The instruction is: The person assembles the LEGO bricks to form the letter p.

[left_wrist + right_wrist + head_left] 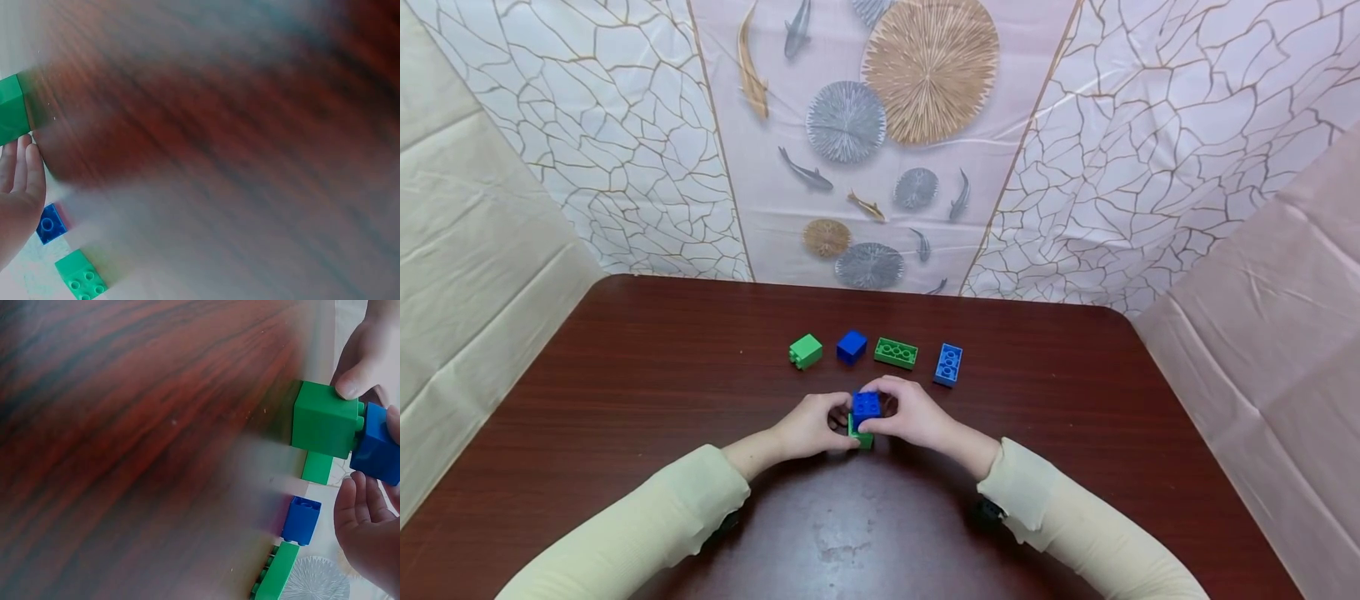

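Close in front of the body, my left hand grips a green toy building brick, its thumb on the near side. My right hand pinches a blue building brick between thumb and fingers, directly over the green one. In the right wrist view, the green brick's studs show in a narrow gap facing the blue brick. The left wrist view catches only part of the green brick, with left fingers against it.
Beyond the hands lies a row of loose bricks on the brown table: a green brick on its side, a blue brick, a longer green brick with its hollow underside up, and a longer blue brick likewise. Patterned cloth hangs behind.
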`<state>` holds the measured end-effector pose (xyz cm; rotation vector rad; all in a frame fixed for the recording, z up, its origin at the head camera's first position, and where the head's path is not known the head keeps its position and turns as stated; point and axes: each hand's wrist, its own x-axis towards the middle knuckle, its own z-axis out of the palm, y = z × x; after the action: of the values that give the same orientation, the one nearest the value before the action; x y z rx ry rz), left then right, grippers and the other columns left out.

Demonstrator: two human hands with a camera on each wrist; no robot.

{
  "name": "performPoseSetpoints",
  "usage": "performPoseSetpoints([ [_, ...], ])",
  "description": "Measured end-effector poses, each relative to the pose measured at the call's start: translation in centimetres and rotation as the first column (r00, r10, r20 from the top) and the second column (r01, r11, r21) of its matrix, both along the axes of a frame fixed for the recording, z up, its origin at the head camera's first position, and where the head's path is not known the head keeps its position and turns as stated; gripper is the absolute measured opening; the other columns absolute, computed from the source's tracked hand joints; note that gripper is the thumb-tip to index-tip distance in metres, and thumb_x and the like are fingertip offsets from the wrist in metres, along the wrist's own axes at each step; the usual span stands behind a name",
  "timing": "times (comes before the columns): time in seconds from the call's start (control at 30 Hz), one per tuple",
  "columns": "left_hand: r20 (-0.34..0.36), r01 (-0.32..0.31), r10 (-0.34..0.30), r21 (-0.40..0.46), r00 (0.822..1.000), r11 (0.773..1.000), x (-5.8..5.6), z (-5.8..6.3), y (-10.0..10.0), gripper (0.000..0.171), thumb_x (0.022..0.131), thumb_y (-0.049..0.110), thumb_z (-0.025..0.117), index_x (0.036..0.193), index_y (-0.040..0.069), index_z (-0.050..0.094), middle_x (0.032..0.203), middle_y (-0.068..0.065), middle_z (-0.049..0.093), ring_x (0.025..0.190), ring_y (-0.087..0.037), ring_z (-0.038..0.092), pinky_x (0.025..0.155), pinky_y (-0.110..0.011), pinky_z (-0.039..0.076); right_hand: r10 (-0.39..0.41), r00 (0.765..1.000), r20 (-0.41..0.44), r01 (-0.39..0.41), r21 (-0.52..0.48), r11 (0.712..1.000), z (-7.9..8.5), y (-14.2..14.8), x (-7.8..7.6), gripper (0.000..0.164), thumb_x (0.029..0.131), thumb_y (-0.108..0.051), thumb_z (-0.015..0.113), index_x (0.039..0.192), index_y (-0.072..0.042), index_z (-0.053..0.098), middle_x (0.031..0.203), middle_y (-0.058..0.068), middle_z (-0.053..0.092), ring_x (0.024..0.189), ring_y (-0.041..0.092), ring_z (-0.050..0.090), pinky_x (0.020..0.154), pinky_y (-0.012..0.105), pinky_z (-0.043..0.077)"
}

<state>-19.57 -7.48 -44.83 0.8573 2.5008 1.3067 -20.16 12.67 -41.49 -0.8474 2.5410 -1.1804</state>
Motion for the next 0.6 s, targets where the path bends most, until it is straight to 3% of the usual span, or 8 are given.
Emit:
performPoseSetpoints([
  [0.23,0.014,0.010,-0.010,-0.006,1.000,1.000,0.00,0.05,0.05,0.029,0.073,0.016,0.078,0.093,0.007,0.060,0.085,-0.004,0.066,0.079,-0.006,0.060,0.070,-0.015,0.050,0.017,0.999,-0.037,-0.017,0.005,1.000,-0.01,-0.23,0.21,0.040,0.078,-0.022,0.076,0.113,-0.006,0.062,0.105,0.009,0.063,0.089,0.014,0.055,0.075,0.032,0.052],
  [0.6,0.008,0.013,-0.013,-0.016,1.000,1.000,-0.09,0.01,-0.06,0.027,0.073,0.016,0.078,0.091,0.008,0.058,0.086,-0.003,0.066,0.080,-0.008,0.061,0.071,-0.017,0.050,0.018,0.998,-0.057,-0.017,0.010,1.000,-0.16,-0.25,0.35,0.040,0.078,-0.021,0.076,0.113,-0.008,0.063,0.103,0.006,0.063,0.089,0.015,0.055,0.075,0.024,0.049],
])
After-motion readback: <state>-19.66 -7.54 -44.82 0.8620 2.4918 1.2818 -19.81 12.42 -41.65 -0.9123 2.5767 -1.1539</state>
